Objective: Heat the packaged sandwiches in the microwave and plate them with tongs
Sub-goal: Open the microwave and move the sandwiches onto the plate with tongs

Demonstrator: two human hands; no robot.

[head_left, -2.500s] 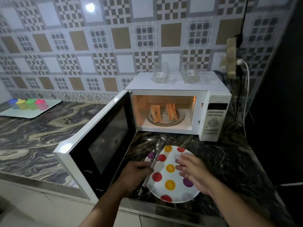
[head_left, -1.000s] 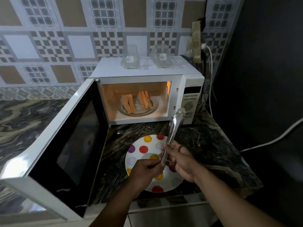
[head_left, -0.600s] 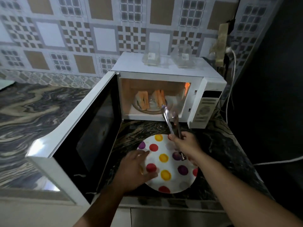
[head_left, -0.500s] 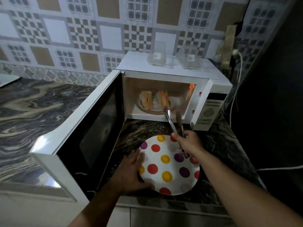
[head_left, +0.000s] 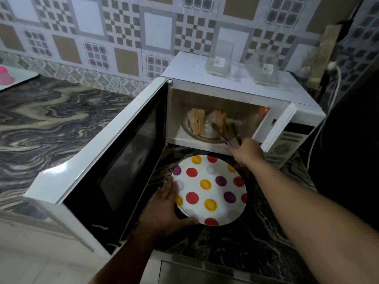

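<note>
A white microwave (head_left: 235,95) stands with its door (head_left: 114,160) swung wide to the left. Two sandwiches stand on edge on its turntable, one at left (head_left: 196,120), one at right (head_left: 220,119). My right hand (head_left: 246,152) holds metal tongs (head_left: 226,134) at the cavity's mouth, with the tips spread on either side of the right sandwich. A white plate (head_left: 209,189) with coloured dots lies on the counter in front of the microwave. My left hand (head_left: 164,210) grips its left rim.
Two clear plastic sandwich boxes (head_left: 220,58) (head_left: 264,67) sit on top of the microwave. A wall socket with a white cable (head_left: 330,87) is at the right. Marbled counter (head_left: 51,124) stretches left, with a tray and a pink cup (head_left: 5,75) at its far end.
The tongs passed from my left hand to my right. My right hand then pushed them forward into the microwave. My left hand dropped to the plate's left rim.
</note>
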